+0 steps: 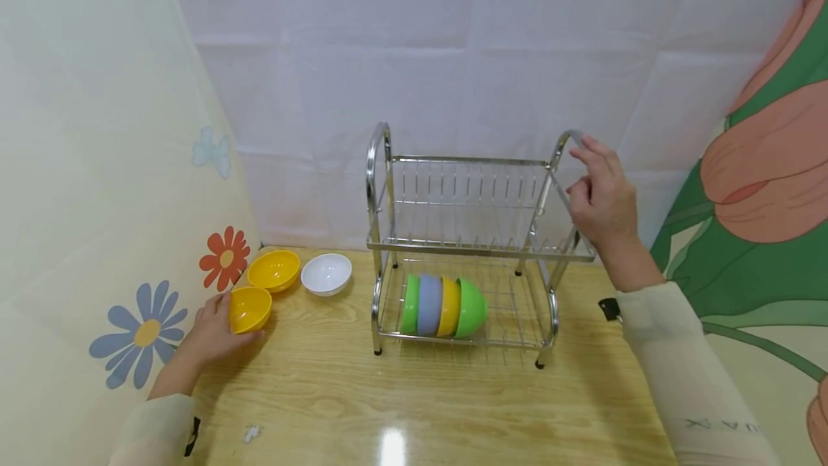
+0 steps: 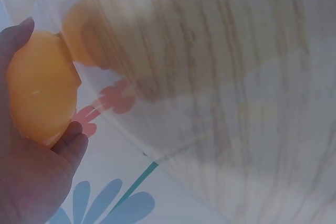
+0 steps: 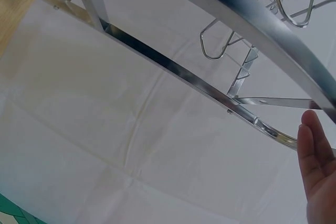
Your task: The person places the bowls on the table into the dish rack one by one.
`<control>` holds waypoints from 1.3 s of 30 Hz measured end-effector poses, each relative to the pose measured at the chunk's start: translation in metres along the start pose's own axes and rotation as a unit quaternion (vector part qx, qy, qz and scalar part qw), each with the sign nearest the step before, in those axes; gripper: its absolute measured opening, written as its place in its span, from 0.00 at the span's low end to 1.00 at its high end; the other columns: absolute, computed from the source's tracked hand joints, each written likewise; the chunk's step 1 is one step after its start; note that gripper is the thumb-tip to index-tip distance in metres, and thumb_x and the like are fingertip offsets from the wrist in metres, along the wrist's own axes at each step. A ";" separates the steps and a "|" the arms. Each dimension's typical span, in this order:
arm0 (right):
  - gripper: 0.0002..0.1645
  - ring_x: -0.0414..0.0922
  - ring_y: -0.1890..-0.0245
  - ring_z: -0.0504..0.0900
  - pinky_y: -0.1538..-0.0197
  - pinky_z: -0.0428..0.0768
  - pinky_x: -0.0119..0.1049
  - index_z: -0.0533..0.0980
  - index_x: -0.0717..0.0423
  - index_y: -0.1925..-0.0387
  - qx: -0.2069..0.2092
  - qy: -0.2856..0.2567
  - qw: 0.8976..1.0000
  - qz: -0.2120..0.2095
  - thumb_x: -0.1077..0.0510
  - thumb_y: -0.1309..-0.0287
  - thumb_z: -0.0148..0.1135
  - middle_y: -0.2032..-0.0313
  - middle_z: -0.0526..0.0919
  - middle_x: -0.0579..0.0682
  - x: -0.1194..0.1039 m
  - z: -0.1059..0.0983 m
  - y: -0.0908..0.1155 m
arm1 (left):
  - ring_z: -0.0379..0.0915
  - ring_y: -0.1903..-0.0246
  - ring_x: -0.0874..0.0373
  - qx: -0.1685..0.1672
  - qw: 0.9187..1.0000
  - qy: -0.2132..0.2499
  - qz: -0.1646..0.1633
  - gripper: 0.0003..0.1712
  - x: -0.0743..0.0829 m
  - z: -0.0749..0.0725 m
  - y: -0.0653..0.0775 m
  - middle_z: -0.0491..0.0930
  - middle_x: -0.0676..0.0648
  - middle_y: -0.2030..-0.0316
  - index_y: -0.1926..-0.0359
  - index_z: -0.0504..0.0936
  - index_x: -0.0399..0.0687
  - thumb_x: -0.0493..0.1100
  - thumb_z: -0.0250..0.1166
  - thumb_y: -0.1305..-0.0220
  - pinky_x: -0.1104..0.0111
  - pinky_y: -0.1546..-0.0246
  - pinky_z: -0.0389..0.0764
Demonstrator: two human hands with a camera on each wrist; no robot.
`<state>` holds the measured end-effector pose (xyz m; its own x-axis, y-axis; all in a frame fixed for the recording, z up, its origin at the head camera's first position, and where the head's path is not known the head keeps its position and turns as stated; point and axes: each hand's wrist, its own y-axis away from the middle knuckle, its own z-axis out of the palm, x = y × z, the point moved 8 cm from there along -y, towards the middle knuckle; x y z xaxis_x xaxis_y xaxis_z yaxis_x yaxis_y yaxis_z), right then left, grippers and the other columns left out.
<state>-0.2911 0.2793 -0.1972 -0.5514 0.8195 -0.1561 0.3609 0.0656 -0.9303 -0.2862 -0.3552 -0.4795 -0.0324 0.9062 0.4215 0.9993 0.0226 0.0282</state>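
At lower left, your left hand [image 1: 212, 333] curled round a yellow bowl [image 1: 250, 310]; at right, your right hand [image 1: 606, 206], fingers nearly straight, rested by the rack [image 1: 479, 251].

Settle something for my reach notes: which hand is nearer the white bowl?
Left. The left hand holds a yellow bowl to the left of the white bowl; the right hand is up at the rack's right end, across the rack from it.

Downward head view, closer wrist views
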 end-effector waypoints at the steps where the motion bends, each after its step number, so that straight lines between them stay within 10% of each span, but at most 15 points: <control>1: 0.28 0.53 0.78 0.80 0.76 0.59 0.21 0.78 0.61 0.42 0.000 0.000 1.000 -0.001 0.68 0.44 0.46 0.36 0.78 0.56 0.000 0.000 0.000 | 0.48 0.38 0.22 0.001 1.000 -0.002 0.000 0.74 0.001 -0.001 0.000 0.45 0.19 0.32 0.24 0.41 0.24 0.68 0.73 0.49 0.27 0.44 0.66; 39: 0.28 0.53 0.76 0.82 0.75 0.58 0.19 0.78 0.60 0.42 0.001 0.000 1.000 0.008 0.68 0.44 0.47 0.36 0.78 0.55 0.002 0.000 0.001 | 0.53 0.38 0.24 0.050 0.996 -0.014 0.068 0.68 0.051 -0.020 0.017 0.48 0.22 0.30 0.24 0.46 0.25 0.61 0.75 0.47 0.29 0.44 0.69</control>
<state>-0.2922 0.2812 -0.1989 -0.5460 0.8201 -0.1713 0.3680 0.0510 -0.9284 -0.2713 -0.3168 -0.4395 0.1025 0.9152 0.3899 0.9911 -0.0603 -0.1189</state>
